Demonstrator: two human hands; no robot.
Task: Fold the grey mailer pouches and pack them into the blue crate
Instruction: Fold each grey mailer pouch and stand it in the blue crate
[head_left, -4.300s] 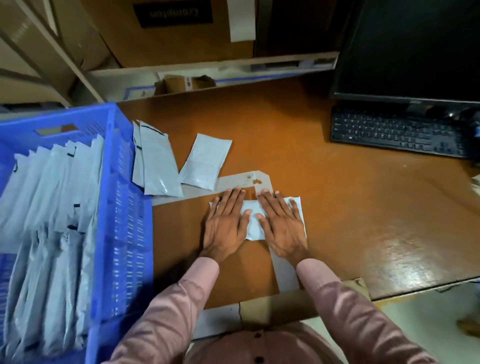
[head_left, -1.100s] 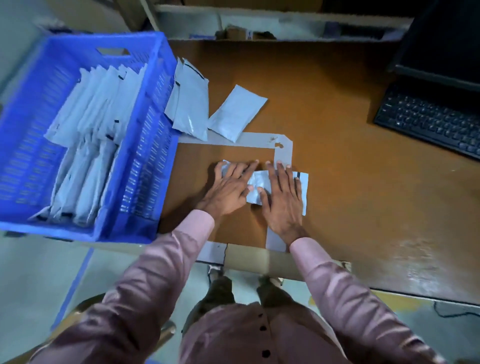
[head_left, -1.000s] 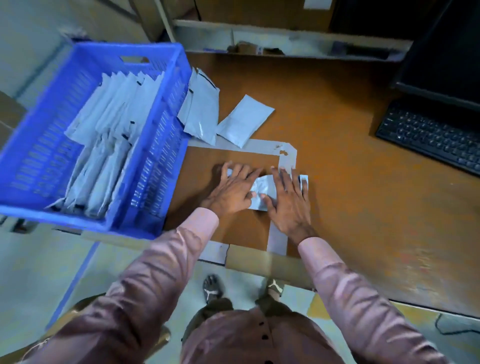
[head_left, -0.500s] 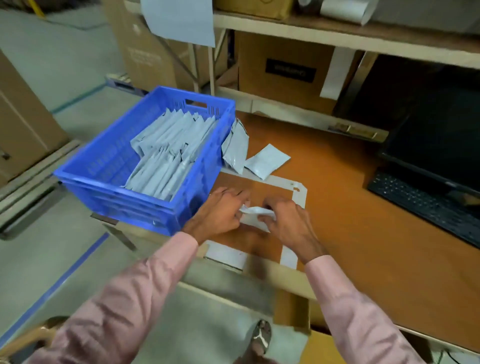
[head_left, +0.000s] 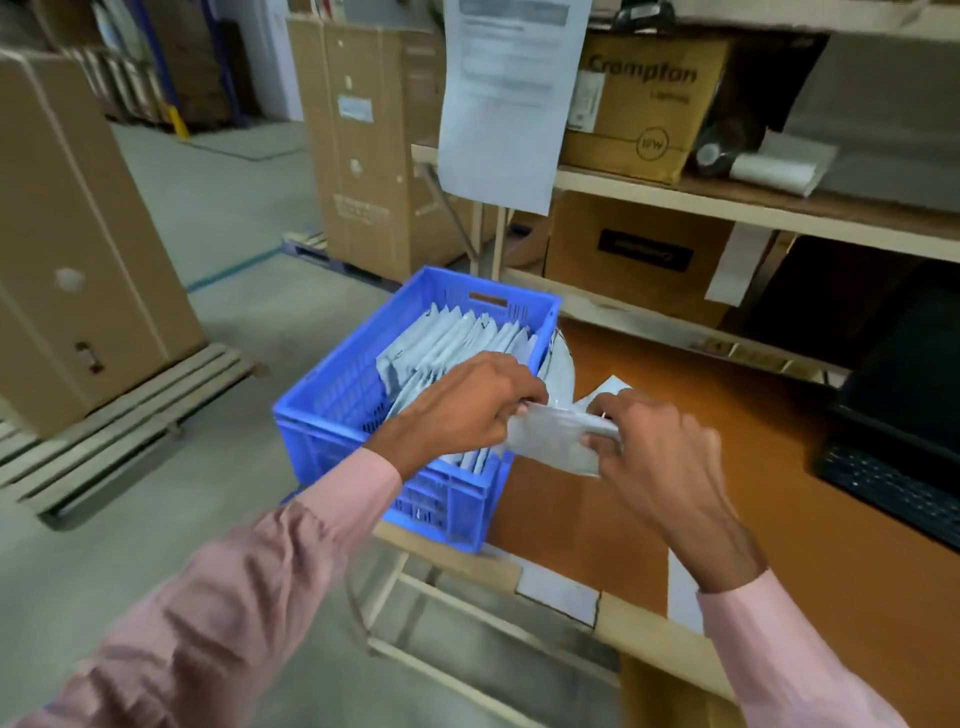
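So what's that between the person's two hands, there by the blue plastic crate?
In the head view, a folded grey mailer pouch spans the gap, gripped by the left hand and right hand, at the blue plastic crate's near right corner.

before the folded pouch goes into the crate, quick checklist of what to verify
1. Both hands hold the folded pouch: left hand and right hand grip its ends. Ok.
2. Pouch lifted off the desk: ok.
3. Pouch over the blue crate: not ok, it sits at the crate's right rim.
4. Free slot among the packed pouches: cannot tell, the left hand hides the near side.
5. Fold holding: cannot tell.
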